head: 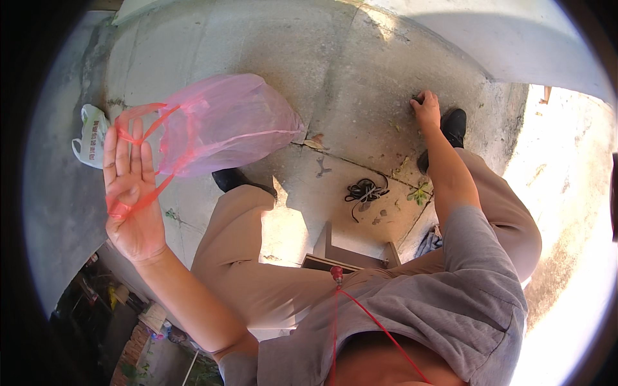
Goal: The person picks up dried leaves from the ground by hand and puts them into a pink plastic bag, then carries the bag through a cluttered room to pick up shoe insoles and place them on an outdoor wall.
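My left hand [133, 193] is raised palm up with its fingers straight. The red handles of a translucent pink plastic bag [231, 123] loop over its fingers and around its thumb, so the bag hangs from it with the mouth spread towards the palm. The bag looks puffed out, and no contents can be made out. Low over the concrete floor [299, 53], beside my black shoe [454, 126], is my right hand [427, 108]. Its thumb and fingers pinch a small dark green thing [419, 98], perhaps a leaf, mostly hidden by the fingers.
A white plastic bag [92, 135] bearing writing stands at the far left. Between my feet lie a coiled black cable [367, 190], a green weed [419, 193] and a dry leaf [316, 142]. Nearer me are a wooden frame-like piece [333, 262] and a crumpled grey cloth [428, 241].
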A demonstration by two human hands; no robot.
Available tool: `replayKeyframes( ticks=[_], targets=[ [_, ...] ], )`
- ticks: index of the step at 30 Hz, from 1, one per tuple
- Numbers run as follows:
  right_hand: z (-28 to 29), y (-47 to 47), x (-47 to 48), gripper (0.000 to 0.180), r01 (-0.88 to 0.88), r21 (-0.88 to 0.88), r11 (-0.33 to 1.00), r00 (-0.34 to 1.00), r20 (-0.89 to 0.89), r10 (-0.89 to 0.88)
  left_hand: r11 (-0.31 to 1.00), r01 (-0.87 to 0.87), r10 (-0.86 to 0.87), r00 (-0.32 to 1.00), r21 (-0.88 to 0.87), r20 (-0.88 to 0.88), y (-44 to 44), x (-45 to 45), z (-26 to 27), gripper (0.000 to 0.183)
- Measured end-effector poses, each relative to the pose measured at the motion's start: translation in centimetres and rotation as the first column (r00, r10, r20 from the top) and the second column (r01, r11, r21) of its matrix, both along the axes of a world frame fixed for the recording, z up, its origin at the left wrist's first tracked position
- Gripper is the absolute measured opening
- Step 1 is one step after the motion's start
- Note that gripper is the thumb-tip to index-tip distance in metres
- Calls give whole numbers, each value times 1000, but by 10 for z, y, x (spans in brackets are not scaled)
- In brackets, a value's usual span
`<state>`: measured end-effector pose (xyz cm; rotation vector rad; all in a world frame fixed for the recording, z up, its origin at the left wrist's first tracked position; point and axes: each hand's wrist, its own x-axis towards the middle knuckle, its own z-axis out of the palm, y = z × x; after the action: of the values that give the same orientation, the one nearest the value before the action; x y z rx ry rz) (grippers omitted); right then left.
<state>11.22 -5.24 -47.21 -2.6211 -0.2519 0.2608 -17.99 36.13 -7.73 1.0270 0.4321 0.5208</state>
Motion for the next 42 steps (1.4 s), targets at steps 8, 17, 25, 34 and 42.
replayKeyframes(
  ticks=[8, 17, 25, 34, 42],
  targets=[
    [-24, -14, -1, 24, -61, -52, 997, 996, 68, 65, 995, -22, 34, 991, -92, 127, 10, -5, 7, 97],
    [23, 71, -46, 5, 744, 542, 392, 566, -822, 63, 992, 12, 11, 983, -126, 183, 6, -7, 4, 92],
    [282, 279, -173, 12, 461, 834, 305, 437, -512, 740, 991, 32, -4, 978, -131, 208, 5, -17, 3, 68],
    [321, 358, -202, 30, 238, 830, 505, 438, -556, 707, 978, 131, -68, 938, -164, 341, 22, -21, -20, 61],
    [307, 310, -188, 22, 244, 930, 276, 579, -368, 728, 972, 27, 48, 950, -234, 309, 24, -35, -15, 56]
  ],
)
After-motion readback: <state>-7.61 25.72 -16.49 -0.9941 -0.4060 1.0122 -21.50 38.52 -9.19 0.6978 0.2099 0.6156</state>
